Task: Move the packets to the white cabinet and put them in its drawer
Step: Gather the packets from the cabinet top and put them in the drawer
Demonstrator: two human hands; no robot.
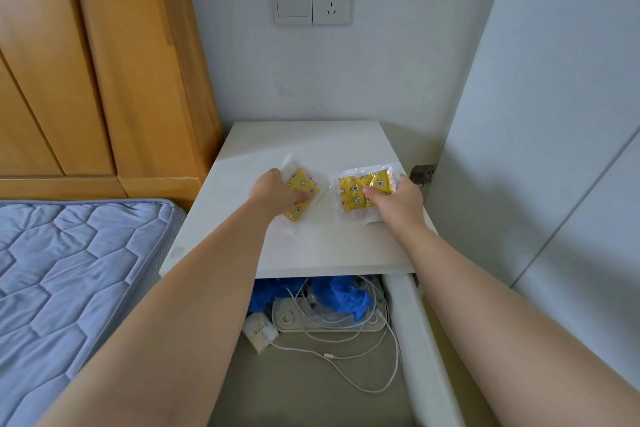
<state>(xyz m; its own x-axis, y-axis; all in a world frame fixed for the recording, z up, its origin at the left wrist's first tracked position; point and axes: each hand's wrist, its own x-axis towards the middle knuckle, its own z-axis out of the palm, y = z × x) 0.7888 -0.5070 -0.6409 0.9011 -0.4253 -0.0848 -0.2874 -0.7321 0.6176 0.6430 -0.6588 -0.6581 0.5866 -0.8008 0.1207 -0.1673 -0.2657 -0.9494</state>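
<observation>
Two clear packets with yellow star-and-moon contents lie on top of the white cabinet (311, 146). My left hand (277, 191) grips the left packet (304, 189), thumb curled over its yellow part. My right hand (398, 199) pinches the right packet (356, 191) with thumb on top and fingers round its right edge. Both packets touch the cabinet top. Below the front edge the cabinet's drawer (412, 315) stands pulled open towards me, between my forearms.
Inside the drawer lie blue crumpled gloves (343, 298), a white power strip (325, 321), tangled white cables (346, 367) and a small white pouch (259, 331). A blue quilted mattress (69, 288) is at left, a wooden headboard (104, 62) behind, a white wardrobe door (554, 114) at right.
</observation>
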